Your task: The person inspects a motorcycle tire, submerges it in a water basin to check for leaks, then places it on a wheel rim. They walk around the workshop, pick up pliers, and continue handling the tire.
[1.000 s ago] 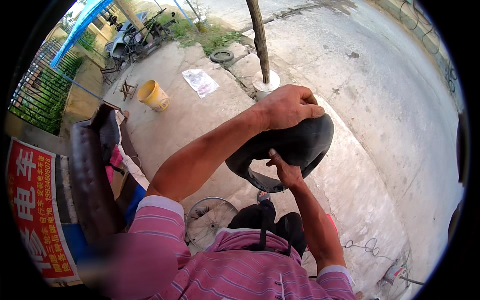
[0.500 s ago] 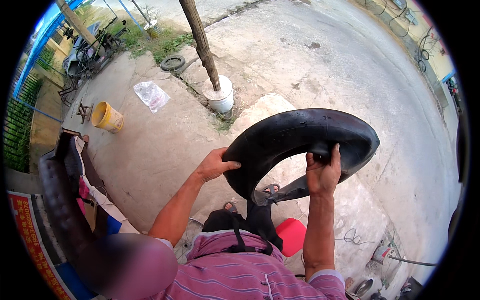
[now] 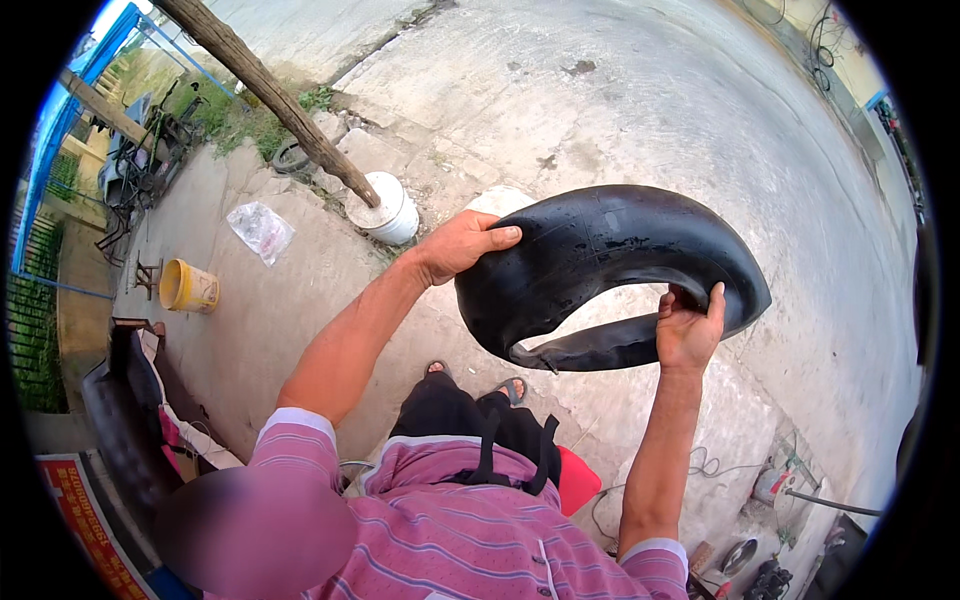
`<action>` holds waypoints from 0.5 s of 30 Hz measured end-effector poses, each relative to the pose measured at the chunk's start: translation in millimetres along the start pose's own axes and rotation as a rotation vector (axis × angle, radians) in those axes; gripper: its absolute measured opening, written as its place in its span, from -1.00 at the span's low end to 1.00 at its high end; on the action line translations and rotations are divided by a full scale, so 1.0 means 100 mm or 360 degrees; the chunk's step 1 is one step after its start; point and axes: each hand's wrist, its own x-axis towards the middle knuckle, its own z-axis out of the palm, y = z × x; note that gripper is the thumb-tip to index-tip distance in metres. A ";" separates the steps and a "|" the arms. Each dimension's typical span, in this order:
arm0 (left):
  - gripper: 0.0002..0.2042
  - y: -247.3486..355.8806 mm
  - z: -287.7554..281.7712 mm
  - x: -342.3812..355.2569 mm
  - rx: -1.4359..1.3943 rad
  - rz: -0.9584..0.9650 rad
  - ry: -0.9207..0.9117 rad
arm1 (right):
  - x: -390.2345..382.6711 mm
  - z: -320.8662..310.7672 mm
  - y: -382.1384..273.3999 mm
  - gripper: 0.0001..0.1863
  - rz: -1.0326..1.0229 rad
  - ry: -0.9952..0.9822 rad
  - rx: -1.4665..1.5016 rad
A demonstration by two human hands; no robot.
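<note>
A black rubber inner tube (image 3: 625, 225), inflated and slightly wet on top, is held up in front of me above the concrete. Its ring is uneven: the far side bulges wide, while the near side is thin and carries a small valve stem. My left hand (image 3: 463, 245) grips the tube's left end, thumb on top and fingers hidden behind it. On the right, my right hand (image 3: 688, 330) holds the inner edge of the ring, its thumb and fingers curled round the rubber.
A wooden post (image 3: 290, 110) stands in a white bucket (image 3: 392, 218) ahead on the left. Further left are a clear plastic bag (image 3: 260, 233), a yellow bucket (image 3: 190, 287) and a dark padded seat (image 3: 120, 410). A red stool (image 3: 577, 482) is close behind me; cables (image 3: 712, 465) lie at right.
Both hands have raised the inner tube a little and tilted its top surface toward me. My left hand has slid or moved up on its left end. My view has turned slightly.
</note>
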 end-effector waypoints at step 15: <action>-0.59 1.26 1.05 2.59 0.0417 -0.0013 -0.0720 | 0.48 0.40 0.67 -0.54 -0.0224 -0.0272 -0.1138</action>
